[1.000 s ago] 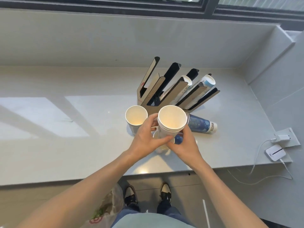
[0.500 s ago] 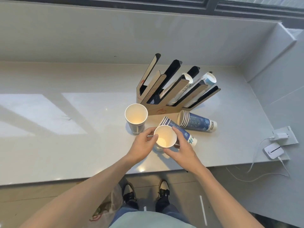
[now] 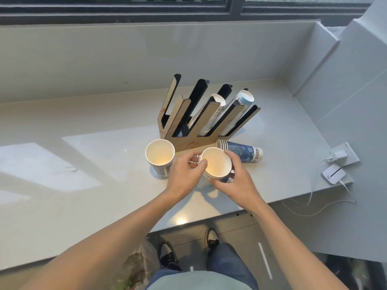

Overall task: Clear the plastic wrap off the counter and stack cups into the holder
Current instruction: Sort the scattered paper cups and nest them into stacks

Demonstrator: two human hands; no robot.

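A stack of paper cups (image 3: 216,165), mouth up, is gripped from both sides by my left hand (image 3: 184,174) and my right hand (image 3: 236,176) just above the counter (image 3: 73,185). A second upright stack of cups (image 3: 160,154) stands to its left. Another stack of blue cups (image 3: 240,151) lies on its side behind my right hand. The cardboard cup holder (image 3: 201,116) with slanted slots stands behind them; two of its right slots hold cups. No plastic wrap shows on the counter.
A white charger and a small white device (image 3: 333,174) with cables lie on the counter's right end. A wall (image 3: 345,80) closes the right side. A plastic bag (image 3: 136,266) sits on the floor by my feet.
The cup stack in my hands came down from a raised position to the counter, then lifted slightly and shifted right. The view moved a little.
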